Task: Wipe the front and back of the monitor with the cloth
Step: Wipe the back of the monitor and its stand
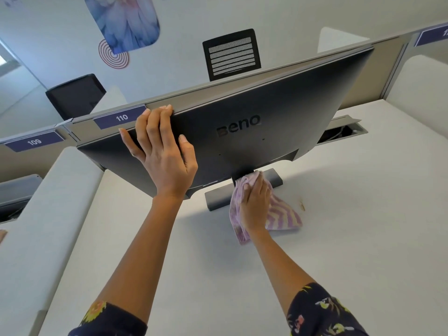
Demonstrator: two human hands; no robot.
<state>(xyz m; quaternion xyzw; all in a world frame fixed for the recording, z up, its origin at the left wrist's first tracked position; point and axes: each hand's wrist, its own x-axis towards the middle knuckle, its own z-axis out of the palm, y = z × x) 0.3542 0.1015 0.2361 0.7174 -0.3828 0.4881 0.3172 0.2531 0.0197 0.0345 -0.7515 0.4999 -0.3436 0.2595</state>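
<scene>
The dark grey flat monitor [278,105] is seen from its back, tilted, and is gripped at its top edge by the left hand [167,161]. Its fingers [157,117] are hooked over that edge, with the thumb spread flat on the rear panel below them. The pink-and-cream zigzag cloth [283,214] is bunched under the curled fingers [252,187] of the right hand [254,204] and pressed against the stand neck [237,180], just beneath the monitor's lower edge. Its loose end is draped onto the white desk [339,238], where the grey rectangular stand base [218,197] extends to either side of those fingers.
</scene>
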